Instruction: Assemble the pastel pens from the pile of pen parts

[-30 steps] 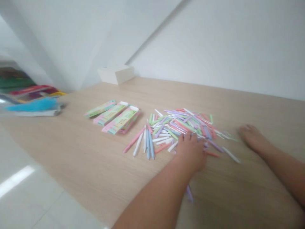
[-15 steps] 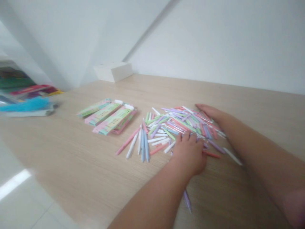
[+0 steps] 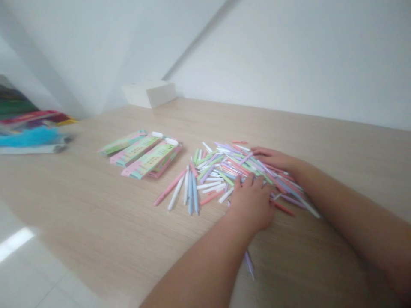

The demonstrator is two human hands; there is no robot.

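A loose pile of pastel pens [image 3: 224,169] in pink, green, purple, blue and white lies on the wooden table [image 3: 105,214]. My left hand [image 3: 252,201] rests palm down on the near edge of the pile, fingers stretched over the pens. My right hand [image 3: 272,157] lies flat on the far right part of the pile, fingers extended toward the left. Neither hand grips a pen. A few pens [image 3: 189,192] lie side by side left of the pile. One purple pen [image 3: 249,263] sits under my left forearm.
Three flat pastel pen packs [image 3: 141,154] lie left of the pile. A white box [image 3: 149,93] stands against the wall at the back. Colourful items, one blue [image 3: 30,137], are stacked at the far left. The table's edge runs along the lower left.
My right hand moved from the bare table at the right onto the far side of the pile and then slid left over the pens. My left hand stayed on the near edge.
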